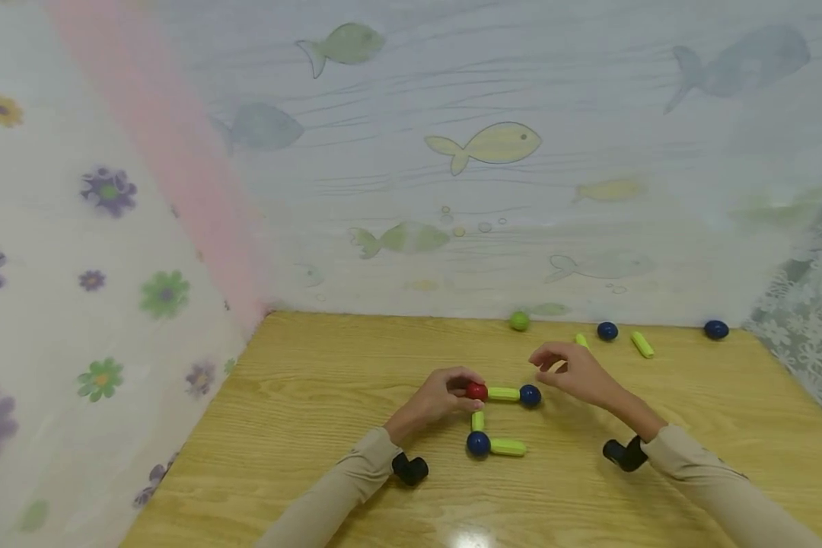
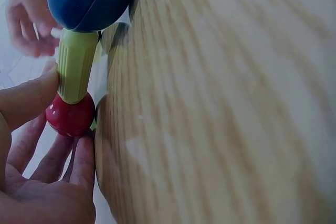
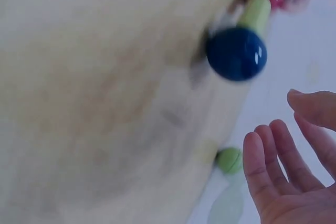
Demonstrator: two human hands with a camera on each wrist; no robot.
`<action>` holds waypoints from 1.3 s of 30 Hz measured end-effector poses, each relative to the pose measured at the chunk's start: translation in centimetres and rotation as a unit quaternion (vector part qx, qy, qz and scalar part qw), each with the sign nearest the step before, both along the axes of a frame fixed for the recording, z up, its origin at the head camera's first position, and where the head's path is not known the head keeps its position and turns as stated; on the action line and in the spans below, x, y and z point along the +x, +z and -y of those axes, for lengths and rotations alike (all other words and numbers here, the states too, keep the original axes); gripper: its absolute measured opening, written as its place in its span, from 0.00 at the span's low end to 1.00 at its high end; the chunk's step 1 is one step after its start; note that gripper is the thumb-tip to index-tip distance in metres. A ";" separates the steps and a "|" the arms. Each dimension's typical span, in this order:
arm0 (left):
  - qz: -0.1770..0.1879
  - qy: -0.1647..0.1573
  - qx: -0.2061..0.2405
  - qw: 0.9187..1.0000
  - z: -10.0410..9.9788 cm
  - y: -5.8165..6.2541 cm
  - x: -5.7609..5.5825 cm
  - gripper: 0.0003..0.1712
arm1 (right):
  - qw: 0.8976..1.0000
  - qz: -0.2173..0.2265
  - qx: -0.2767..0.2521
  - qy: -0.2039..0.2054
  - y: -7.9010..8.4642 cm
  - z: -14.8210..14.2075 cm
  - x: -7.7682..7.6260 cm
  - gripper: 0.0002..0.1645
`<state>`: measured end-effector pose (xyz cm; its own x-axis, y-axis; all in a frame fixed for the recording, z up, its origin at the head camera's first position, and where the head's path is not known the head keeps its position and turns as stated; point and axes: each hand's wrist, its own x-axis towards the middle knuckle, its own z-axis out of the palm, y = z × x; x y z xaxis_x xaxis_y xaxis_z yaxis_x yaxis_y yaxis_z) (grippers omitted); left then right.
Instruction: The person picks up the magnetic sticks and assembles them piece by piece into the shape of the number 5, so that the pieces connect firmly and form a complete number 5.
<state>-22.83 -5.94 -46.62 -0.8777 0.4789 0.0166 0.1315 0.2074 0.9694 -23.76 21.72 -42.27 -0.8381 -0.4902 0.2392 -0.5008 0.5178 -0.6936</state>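
My left hand [image 1: 445, 392] holds a red ball [image 1: 476, 391] between thumb and fingers. From that ball a yellow-green ribbed stick [image 1: 503, 393] runs right to a blue ball [image 1: 530, 396]. A second stick [image 1: 478, 421] joins the red ball to a nearer blue ball [image 1: 478, 444], which bears another stick [image 1: 508, 447] pointing right. In the left wrist view the thumb lies alongside the red ball [image 2: 71, 115] and stick [image 2: 77, 66]. My right hand [image 1: 575, 373], fingers loosely bent and holding nothing, hovers apart from the right-hand blue ball [image 3: 236, 53].
Along the table's back edge lie a green ball [image 1: 519, 320], a blue ball [image 1: 607, 331], a loose stick [image 1: 642, 345] and another blue ball [image 1: 716, 329]. Another stick [image 1: 581, 342] is partly hidden behind my right hand. Patterned curtains [image 1: 383, 190] border the wooden table [image 1: 301, 365].
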 end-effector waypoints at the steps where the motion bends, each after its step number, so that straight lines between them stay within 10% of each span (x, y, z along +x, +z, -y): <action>1: 0.000 0.001 -0.002 1.000 0.0 0.0 0.0 0.18 | 1.000 0.000 0.000 -0.005 0.0 -0.1 -0.5 0.11; 19: 0.004 -0.003 0.004 1.000 -0.4 0.1 0.2 0.18 | 0.993 0.020 -0.035 -0.109 -1.9 0.9 -8.6 0.21; 39: -0.010 0.004 -0.009 1.000 0.0 0.4 0.2 0.18 | 0.990 -0.027 -0.059 -0.126 -3.0 1.9 -10.1 0.17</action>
